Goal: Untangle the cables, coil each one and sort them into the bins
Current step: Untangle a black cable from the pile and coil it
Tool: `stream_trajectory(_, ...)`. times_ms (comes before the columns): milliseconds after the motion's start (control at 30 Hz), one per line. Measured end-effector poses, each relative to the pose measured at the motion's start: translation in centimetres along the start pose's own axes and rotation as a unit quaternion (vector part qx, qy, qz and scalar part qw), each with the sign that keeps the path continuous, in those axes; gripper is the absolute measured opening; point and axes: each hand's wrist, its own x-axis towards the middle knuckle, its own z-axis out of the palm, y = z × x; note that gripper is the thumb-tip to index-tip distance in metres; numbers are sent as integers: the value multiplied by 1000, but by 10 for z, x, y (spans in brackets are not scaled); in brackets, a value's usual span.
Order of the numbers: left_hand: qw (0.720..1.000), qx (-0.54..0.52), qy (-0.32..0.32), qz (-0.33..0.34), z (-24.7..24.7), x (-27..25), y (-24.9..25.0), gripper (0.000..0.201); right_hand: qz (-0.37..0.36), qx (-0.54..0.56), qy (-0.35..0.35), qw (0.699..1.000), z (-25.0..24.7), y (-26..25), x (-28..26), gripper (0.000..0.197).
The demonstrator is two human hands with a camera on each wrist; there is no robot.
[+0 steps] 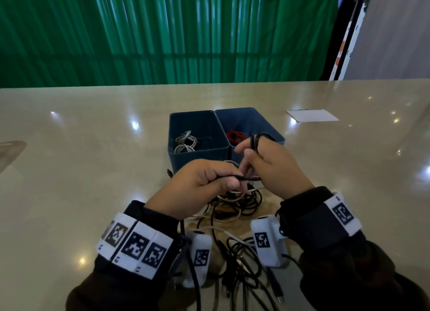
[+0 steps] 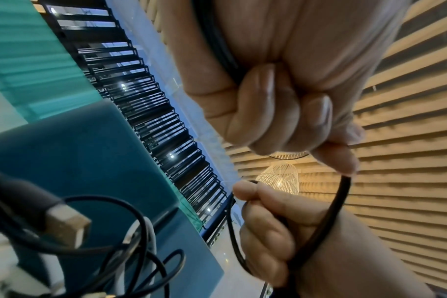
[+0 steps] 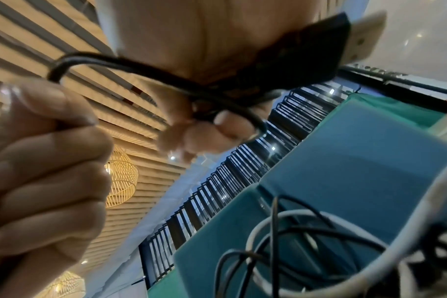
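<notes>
My left hand (image 1: 233,178) pinches a black cable (image 1: 250,178) between thumb and curled fingers, just in front of the two blue bins. My right hand (image 1: 247,149) has several turns of the same cable wound round its raised fingers. In the right wrist view the cable's black USB plug (image 3: 316,52) lies against my right palm. The left bin (image 1: 197,151) holds white coils (image 1: 185,142); the right bin (image 1: 253,115) holds a red coil (image 1: 235,135). Under my wrists lies a tangle of black and white cables (image 1: 232,206). In the left wrist view, my left hand (image 2: 327,153) grips the cable (image 2: 341,201).
A white sheet of paper (image 1: 311,115) lies on the glossy beige table (image 1: 93,148) at the back right. More loose black cable (image 1: 244,264) spreads toward the near edge. A loose USB plug (image 2: 66,227) hangs close to the left wrist camera. A green wall stands behind the table.
</notes>
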Motion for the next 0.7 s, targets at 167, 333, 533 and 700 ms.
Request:
stream_trajectory(167,992,2,121,31,-6,1,-5,22,15,138,-105,985,8,-11,-4,39)
stream_trajectory(333,970,56,237,14,-8,3,-13,21,55,335,-165,926,16,-15,-7,52)
stream_trajectory(533,957,58,283,-4,-11,4,-26,21,41,492,-262,829,29,-14,-11,37)
stream_trajectory(700,967,30,251,-39,-5,8,-32,24,24,578,-290,762,33,-11,-11,30)
